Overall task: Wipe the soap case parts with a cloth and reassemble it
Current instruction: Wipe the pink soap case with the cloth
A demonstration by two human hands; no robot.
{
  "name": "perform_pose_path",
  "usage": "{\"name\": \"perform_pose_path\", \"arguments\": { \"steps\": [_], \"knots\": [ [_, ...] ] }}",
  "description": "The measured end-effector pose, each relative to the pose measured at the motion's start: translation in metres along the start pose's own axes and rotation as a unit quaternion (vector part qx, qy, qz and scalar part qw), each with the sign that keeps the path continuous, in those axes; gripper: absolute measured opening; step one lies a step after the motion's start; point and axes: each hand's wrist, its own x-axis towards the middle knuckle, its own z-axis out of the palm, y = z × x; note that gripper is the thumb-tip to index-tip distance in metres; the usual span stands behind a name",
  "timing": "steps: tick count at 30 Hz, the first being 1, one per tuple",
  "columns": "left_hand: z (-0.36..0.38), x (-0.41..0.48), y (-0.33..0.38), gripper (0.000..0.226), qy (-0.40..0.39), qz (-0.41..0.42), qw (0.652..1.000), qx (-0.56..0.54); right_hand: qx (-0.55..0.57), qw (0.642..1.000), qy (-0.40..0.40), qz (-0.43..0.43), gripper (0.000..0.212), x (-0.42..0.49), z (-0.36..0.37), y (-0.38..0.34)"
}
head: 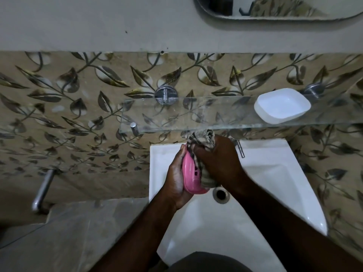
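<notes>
The white sink (275,173) has a round metal drain (221,194) in the floor of its bowl, and both hands work above the bowl, just beside the drain. The left hand (176,173) holds the pink soap case part (191,173) on edge: its grip is wrapped round the part, palm along the back and fingertips over the upper end. A few small dark holes show in the pink surface. The right hand (218,156) has its grip closed on a bunched checked cloth (205,137) and presses it against the open side of the pink part. The cloth sticks out above the knuckles and hangs below the palm, so the inside of the pink part is hidden.

The white soap case part (282,106) sits open side up on the glass shelf (176,114), towards its right end, well apart from the hands, with its smooth white inside showing.

By count there are two soap case parts, one pink and one white, one cloth, one sink and one shelf. Two round metal mounts (166,94) fix the shelf to the leaf-patterned wall (78,114). One tap lever (240,149) juts out behind the right hand, one metal bar (42,190) stands at the left, and one mirror (275,8) hangs at the top.
</notes>
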Motion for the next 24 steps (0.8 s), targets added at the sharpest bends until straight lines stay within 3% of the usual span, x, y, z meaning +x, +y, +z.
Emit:
{"name": "perform_pose_path", "arguments": {
  "steps": [2,4,6,9,14,20,22,24],
  "knots": [
    [-0.001,-0.001,0.002,0.059,0.008,-0.008,1.0,-0.007,-0.015,0.999,-0.038,0.002,0.017,-0.013,0.004,0.003],
    [-0.007,0.0,0.003,0.068,0.023,-0.023,0.999,-0.016,-0.027,0.993,-0.113,0.005,0.004,-0.035,0.008,0.006],
    [-0.012,0.003,0.003,0.08,0.038,-0.03,0.999,-0.009,-0.048,0.986,-0.16,-0.01,0.009,-0.049,0.009,0.008],
    [-0.009,0.003,0.003,0.07,0.035,-0.019,0.999,-0.016,-0.092,0.986,-0.137,-0.037,0.012,-0.033,0.003,0.01],
    [0.006,0.001,0.003,0.057,0.011,-0.011,1.0,-0.007,-0.125,0.99,0.005,-0.07,0.019,0.006,-0.003,0.002],
    [-0.008,0.002,0.009,0.083,0.056,-0.031,0.998,-0.026,-0.086,0.976,-0.194,-0.056,0.007,-0.045,0.006,0.011],
    [-0.01,0.003,0.009,0.082,0.064,-0.029,0.997,-0.036,-0.099,0.973,-0.195,-0.078,0.006,-0.037,0.002,0.009],
    [-0.002,0.002,0.009,0.073,0.052,-0.011,0.999,-0.009,-0.119,0.98,-0.137,-0.082,0.015,-0.019,-0.001,0.005]
  ]
}}
